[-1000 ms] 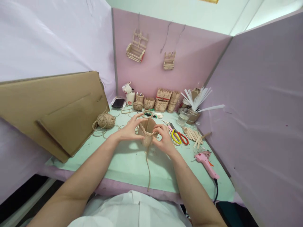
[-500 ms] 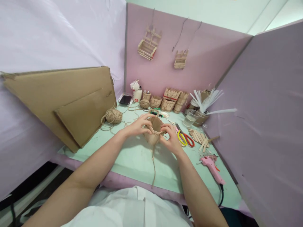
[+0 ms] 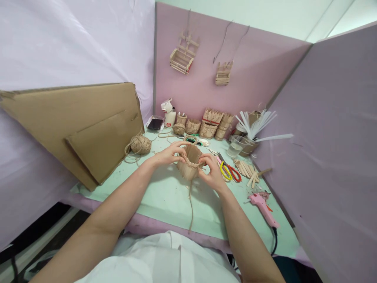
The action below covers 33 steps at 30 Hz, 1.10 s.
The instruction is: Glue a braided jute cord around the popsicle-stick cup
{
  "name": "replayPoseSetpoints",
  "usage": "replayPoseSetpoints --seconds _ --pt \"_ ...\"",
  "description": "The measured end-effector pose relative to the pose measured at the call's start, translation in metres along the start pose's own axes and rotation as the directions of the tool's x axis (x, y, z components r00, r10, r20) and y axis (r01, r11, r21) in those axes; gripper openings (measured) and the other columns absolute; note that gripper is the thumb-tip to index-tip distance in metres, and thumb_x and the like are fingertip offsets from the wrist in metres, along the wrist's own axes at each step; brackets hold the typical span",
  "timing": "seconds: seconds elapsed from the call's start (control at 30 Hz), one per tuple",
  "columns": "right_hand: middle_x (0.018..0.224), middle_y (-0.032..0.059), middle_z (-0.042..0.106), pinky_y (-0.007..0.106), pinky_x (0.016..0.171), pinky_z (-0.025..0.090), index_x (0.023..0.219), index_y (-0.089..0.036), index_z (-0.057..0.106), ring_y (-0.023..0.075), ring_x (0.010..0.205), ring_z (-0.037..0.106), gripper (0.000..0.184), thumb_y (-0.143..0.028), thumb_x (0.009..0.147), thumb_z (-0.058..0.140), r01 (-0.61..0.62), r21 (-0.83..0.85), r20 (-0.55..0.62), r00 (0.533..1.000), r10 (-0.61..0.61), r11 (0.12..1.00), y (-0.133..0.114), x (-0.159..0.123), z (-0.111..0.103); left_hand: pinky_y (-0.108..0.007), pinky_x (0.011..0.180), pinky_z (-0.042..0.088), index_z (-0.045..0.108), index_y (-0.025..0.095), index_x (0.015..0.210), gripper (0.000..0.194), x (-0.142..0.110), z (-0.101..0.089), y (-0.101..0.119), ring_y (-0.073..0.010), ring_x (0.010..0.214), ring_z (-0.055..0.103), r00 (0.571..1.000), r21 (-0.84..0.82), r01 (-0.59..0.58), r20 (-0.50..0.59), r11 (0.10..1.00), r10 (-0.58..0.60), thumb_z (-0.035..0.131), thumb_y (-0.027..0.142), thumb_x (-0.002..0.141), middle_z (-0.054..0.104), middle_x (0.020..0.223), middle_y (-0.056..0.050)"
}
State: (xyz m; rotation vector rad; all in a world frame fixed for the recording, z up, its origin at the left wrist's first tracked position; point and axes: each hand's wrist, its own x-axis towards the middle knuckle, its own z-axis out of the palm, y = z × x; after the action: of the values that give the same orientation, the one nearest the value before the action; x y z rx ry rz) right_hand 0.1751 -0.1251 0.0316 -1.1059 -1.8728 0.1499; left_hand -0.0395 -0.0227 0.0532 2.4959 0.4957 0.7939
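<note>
Both my hands hold a small cup made of craft sticks (image 3: 189,167) above the green table (image 3: 165,200). My left hand (image 3: 168,154) grips its left rim with curled fingers. On the right rim, my right hand (image 3: 212,173) pinches a jute cord (image 3: 191,208) against the sticks. The cord runs round the cup's top and hangs down toward my lap.
A jute ball (image 3: 140,144) and leaning cardboard sheets (image 3: 88,125) are at the left. Scissors (image 3: 228,170), loose sticks (image 3: 247,169) and a pink glue gun (image 3: 262,206) lie at the right. Finished stick cups (image 3: 210,126), a plastic cup (image 3: 235,146) and a phone (image 3: 155,124) line the back wall.
The view shifted left between the earliest frame and now. My hands have kept hold of the cup and turned it slightly; the cord still hangs down.
</note>
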Motion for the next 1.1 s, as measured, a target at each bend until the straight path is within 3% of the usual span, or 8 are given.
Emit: replayPoseSetpoints --seconds 0.3,0.47,0.67,1.1 --pt "0.101 0.006 0.055 0.04 0.088 0.039 0.088 -0.022 0.056 0.0229 0.1 0.05 0.015 -0.017 0.074 0.057 0.014 -0.013 -0.011 1.0 -0.014 1.0 0.001 0.0 0.001 -0.045 0.109 0.03 0.067 0.021 0.091 0.019 -0.002 0.001 0.011 -0.025 0.133 0.033 0.999 -0.006 0.004 0.05 1.0 -0.004 0.063 0.034 0.078 0.039 0.144 -0.008" --pt "0.102 0.0058 0.055 0.04 0.087 0.04 0.09 -0.023 0.056 0.0225 0.098 0.049 0.016 -0.017 0.075 0.058 0.001 -0.017 -0.018 1.0 -0.001 1.0 0.001 -0.001 0.001 -0.055 0.111 0.017 0.067 0.025 0.096 0.039 0.0 0.014 0.03 -0.0322 0.135 0.026 0.997 0.192 0.03 -0.074 0.981 -0.016 0.074 0.046 0.064 0.042 0.143 -0.007" --pt "0.102 0.0064 0.055 0.041 0.088 0.039 0.088 -0.023 0.056 0.023 0.098 0.05 0.014 -0.018 0.075 0.057 -0.019 -0.019 -0.018 1.0 0.018 1.0 0.0 -0.002 -0.001 -0.06 0.109 0.009 0.068 0.022 0.075 0.016 0.004 0.03 0.049 -0.0311 0.133 0.03 0.995 0.289 -0.025 -0.081 0.957 0.051 0.061 0.037 0.077 0.049 0.136 -0.004" --pt "0.102 0.0065 0.055 0.041 0.088 0.039 0.09 -0.023 0.057 0.0229 0.098 0.049 0.013 -0.019 0.078 0.056 -0.021 -0.02 -0.012 1.0 0.021 1.0 -0.001 -0.002 -0.002 -0.054 0.109 0.021 0.069 0.024 0.082 0.014 0.005 0.029 0.04 -0.0286 0.132 0.031 0.996 0.232 -0.055 -0.058 0.971 0.07 0.063 0.035 0.078 0.048 0.137 -0.004"
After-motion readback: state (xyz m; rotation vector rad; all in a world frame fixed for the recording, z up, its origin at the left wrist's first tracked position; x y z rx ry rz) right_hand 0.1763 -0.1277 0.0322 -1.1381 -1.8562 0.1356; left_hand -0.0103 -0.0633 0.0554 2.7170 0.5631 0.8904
